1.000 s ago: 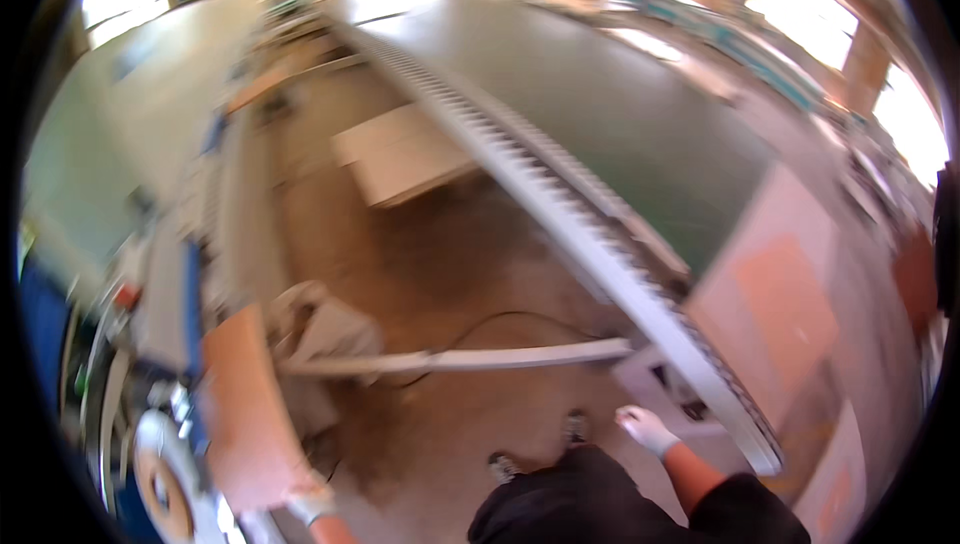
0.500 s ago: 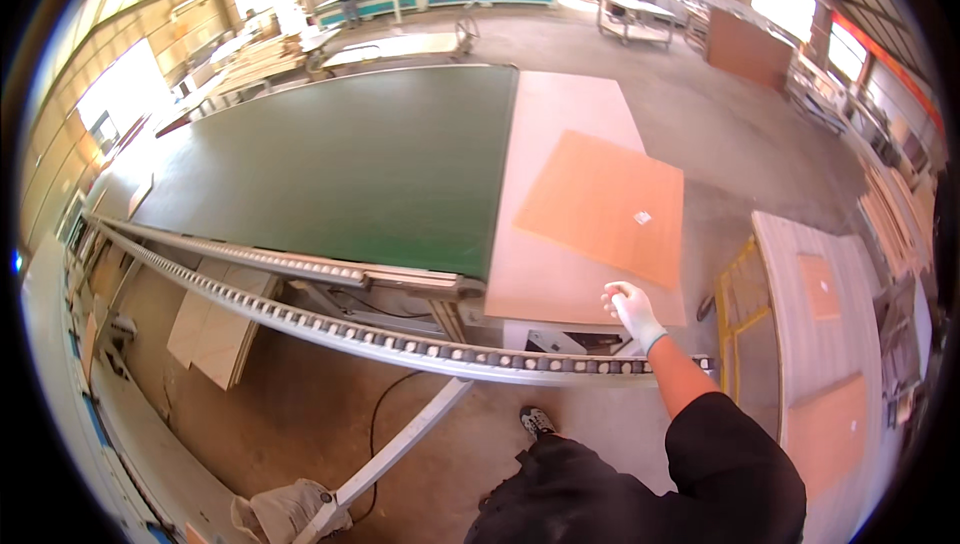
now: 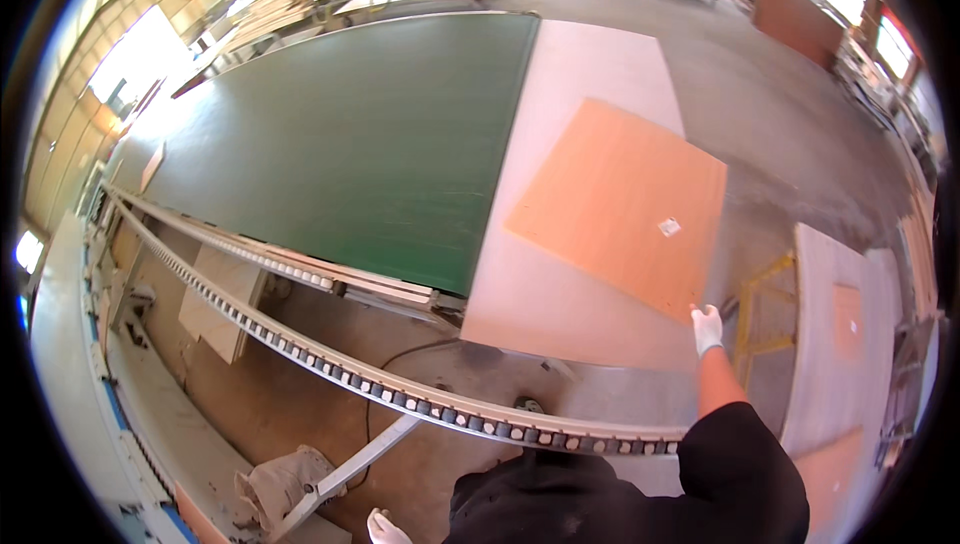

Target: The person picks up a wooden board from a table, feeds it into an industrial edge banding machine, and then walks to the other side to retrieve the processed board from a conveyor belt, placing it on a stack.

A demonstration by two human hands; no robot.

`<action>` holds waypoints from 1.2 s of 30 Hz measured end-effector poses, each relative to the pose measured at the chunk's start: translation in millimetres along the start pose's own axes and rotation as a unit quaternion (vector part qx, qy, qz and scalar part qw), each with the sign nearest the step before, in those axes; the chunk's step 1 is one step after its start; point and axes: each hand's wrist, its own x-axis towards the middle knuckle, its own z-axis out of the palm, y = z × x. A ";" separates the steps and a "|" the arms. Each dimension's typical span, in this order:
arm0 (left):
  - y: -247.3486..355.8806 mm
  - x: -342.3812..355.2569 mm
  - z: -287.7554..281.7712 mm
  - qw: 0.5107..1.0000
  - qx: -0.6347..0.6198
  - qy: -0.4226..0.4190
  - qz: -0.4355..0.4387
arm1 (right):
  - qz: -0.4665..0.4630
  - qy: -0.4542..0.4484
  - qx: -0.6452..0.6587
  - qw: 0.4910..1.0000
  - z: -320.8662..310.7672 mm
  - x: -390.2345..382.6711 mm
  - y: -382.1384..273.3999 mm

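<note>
My right hand point(image 3: 706, 328), in a white glove, is at the near right corner of an orange-brown wood-look panel point(image 3: 620, 204), its fingers closed on that corner. A small white label point(image 3: 669, 228) is stuck on the panel. Beneath it lies a larger pale pinkish board point(image 3: 590, 339), which adjoins the green conveyor belt point(image 3: 340, 154). Only part of my gloved left hand point(image 3: 388, 527) shows at the lower edge, fingers curled together with nothing visible in them.
A curved rail of small rollers point(image 3: 430, 410) runs between me and the belt, on a slanting metal leg point(image 3: 345, 479). Right of me stands a pale board stack point(image 3: 815, 344) beside a yellow frame point(image 3: 768, 304). Boards point(image 3: 215, 304) lean under the conveyor. A cloth bundle point(image 3: 285, 484) sits lower left.
My right hand has moved right, from above the pale board to the panel's near corner. My left hand has come into view at the lower edge. The view has shifted closer to the boards.
</note>
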 end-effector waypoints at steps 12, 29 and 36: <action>140.2 12.7 48.0 0.979 -0.202 -0.025 0.032 | 0.017 0.124 -0.107 0.986 58.5 73.5 -1.2; 423.8 129.4 402.4 0.871 0.065 -0.309 0.377 | -0.027 0.036 -0.089 0.995 -5.2 43.4 67.7; 440.5 113.4 409.3 0.845 0.101 -0.282 0.444 | -0.029 0.074 -0.207 0.975 -33.6 25.5 134.7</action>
